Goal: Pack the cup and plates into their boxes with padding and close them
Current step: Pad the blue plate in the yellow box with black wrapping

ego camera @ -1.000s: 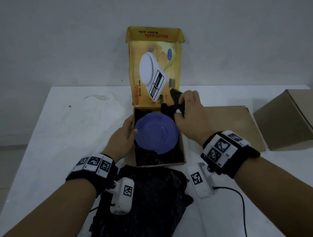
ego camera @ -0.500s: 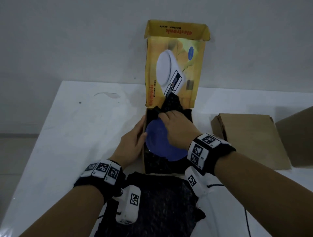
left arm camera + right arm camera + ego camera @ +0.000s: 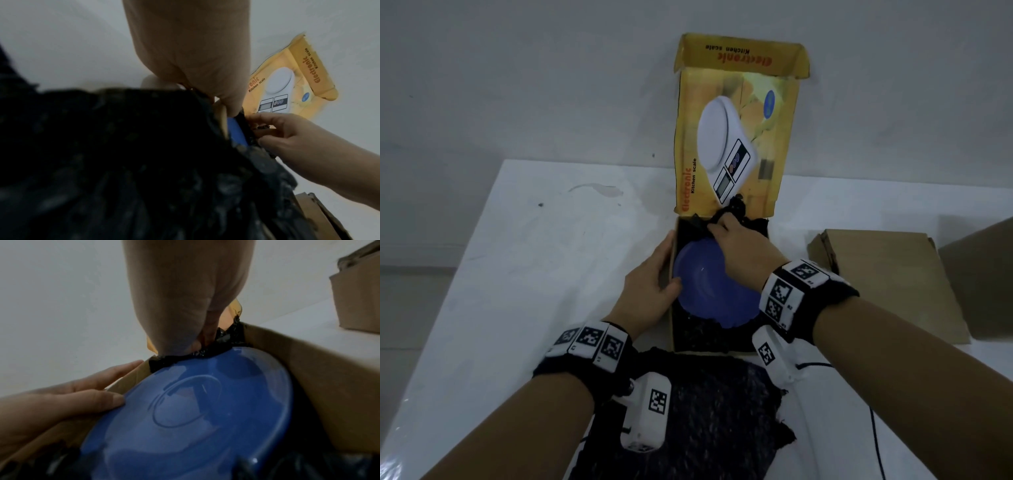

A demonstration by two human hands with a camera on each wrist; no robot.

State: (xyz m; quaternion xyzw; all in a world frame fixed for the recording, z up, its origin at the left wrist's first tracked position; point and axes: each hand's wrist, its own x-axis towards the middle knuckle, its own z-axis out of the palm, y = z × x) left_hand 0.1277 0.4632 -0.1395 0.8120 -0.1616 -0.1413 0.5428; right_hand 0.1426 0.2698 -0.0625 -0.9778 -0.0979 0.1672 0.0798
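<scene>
A blue plate [image 3: 709, 291] [image 3: 195, 418] lies in the open yellow kitchen-scale box [image 3: 784, 137], on black padding [image 3: 705, 335]. The box lid stands upright at the back. My left hand [image 3: 664, 263] [image 3: 82, 394] lies along the outside of the box's left wall with straight fingers, and its thumb tip touches the plate's rim. My right hand [image 3: 722, 228] [image 3: 287, 138] reaches over the plate. It pinches a bunched fold of the black padding [image 3: 736, 209] [image 3: 226, 337] at the box's far edge. A loose black padding sheet [image 3: 705, 411] [image 3: 123, 162] lies on the table in front of the box.
A flat brown cardboard box [image 3: 876, 274] lies right of the yellow box. A taller brown box [image 3: 979, 281] [image 3: 359, 296] stands at the far right. The white table [image 3: 551, 257] runs out to the left, and a grey wall stands behind it.
My right hand has moved with the black padding from the box's far right corner leftward along the far edge and down to it. The left hand stays at the left wall.
</scene>
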